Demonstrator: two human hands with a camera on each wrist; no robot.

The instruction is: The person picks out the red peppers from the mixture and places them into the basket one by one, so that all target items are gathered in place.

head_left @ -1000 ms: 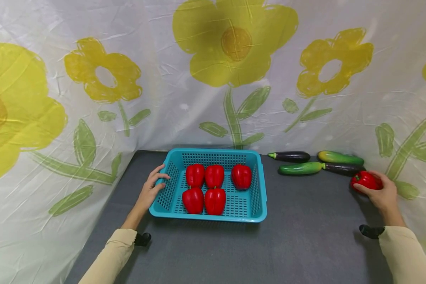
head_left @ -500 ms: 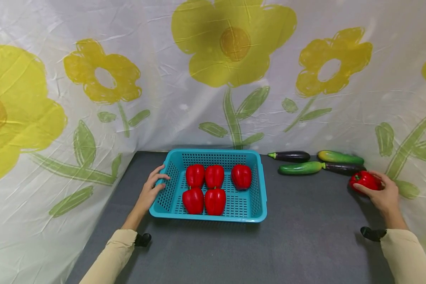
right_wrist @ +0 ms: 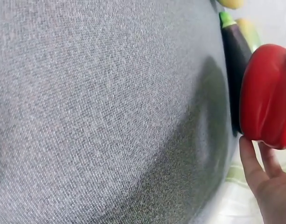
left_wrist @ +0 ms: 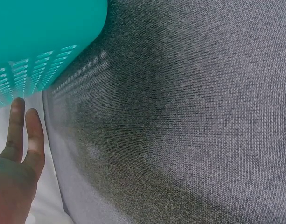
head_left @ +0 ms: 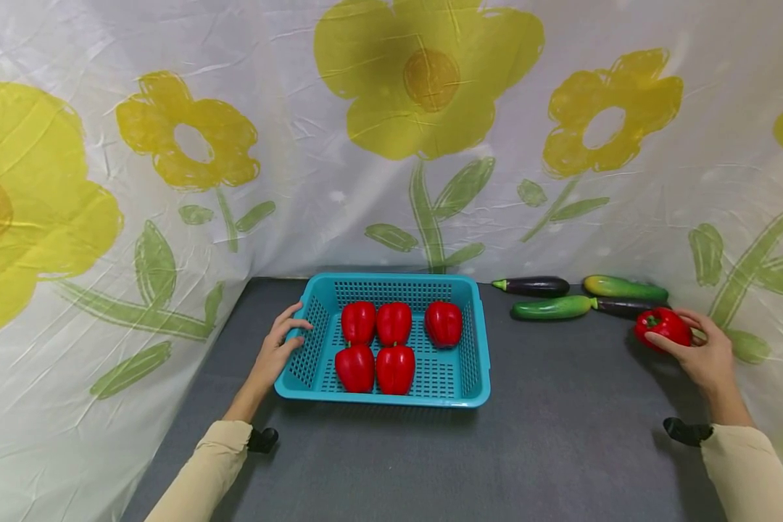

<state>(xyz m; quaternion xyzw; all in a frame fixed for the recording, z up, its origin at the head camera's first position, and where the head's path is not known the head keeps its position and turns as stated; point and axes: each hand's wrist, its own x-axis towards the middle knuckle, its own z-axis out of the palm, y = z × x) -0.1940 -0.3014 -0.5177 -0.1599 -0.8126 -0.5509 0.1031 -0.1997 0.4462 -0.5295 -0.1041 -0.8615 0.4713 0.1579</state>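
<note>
A blue plastic basket (head_left: pixel 453 370) stands on the dark table with several red bell peppers (head_left: pixel 394 370) inside. My left hand (head_left: pixel 277 348) rests at its left rim, a finger and the thumb reaching over the edge. In the left wrist view, two fairly straight fingers (left_wrist: pixel 35 137) lie by the basket's slotted wall (left_wrist: pixel 49 23). At the far right, my right hand (head_left: pixel 705 355) holds another red bell pepper (head_left: pixel 660 328) between thumb and fingers. In the right wrist view, fingertips touch the end of this bell pepper (right_wrist: pixel 264 98); part of the hand is out of frame.
Beside the held pepper lie a dark eggplant (head_left: pixel 623 309), a green cucumber-like vegetable (head_left: pixel 551 309), a yellow-green one (head_left: pixel 626 288) and another eggplant (head_left: pixel 538 287). A flower-patterned curtain (head_left: pixel 339 210) hangs behind and beside the table (head_left: pixel 548 435).
My right hand's bell pepper has shifted slightly left and up in the head view, partly covering the eggplant's end. The left hand and the basket have stayed in place.
</note>
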